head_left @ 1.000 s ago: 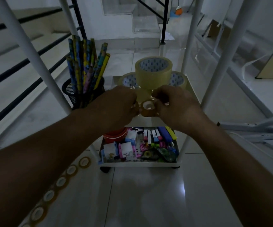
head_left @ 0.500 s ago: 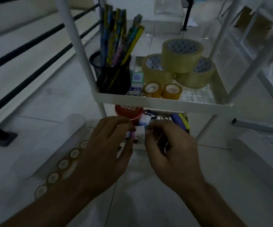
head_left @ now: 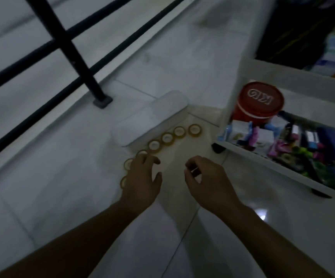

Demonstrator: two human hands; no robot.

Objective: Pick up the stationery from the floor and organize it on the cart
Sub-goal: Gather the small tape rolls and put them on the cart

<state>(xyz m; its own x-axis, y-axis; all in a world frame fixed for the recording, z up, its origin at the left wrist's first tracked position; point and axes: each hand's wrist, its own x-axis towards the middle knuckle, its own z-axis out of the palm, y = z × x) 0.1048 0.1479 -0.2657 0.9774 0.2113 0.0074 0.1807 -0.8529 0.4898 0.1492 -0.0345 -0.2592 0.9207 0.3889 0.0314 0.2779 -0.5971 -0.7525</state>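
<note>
**Hands low over the tape rolls on the floor**

Tape rolls (head_left: 167,138), small and amber with white cores, lie flat in a curving row on the floor (head_left: 52,187), running from the middle of the frame down toward the left of centre. The row hugs the near edge of a white case (head_left: 150,115) that lies just above it. The left hand (head_left: 142,178) is spread over the lower end of that row, fingers fairly straight and apart. Its fingertips are at one roll and its palm covers part of two more; whether skin actually meets tape I cannot tell. It grips nothing. The right hand (head_left: 207,181) hangs just beside it, right of centre, fingers loosely curled inward with thumb near forefinger, and nothing that I can make out between them.

At the right of the frame stands the white cart (head_left: 263,161), crammed low down with small stationery (head_left: 303,149) in bright colours, too blurred to sort out. A red tub (head_left: 258,101) with white lettering on its lid sits in the cart at the upper left of that heap. The top roll of the row lies near the cart but apart from it. A black railing (head_left: 66,47) crosses the upper left, fixed to the floor above the case.
</note>
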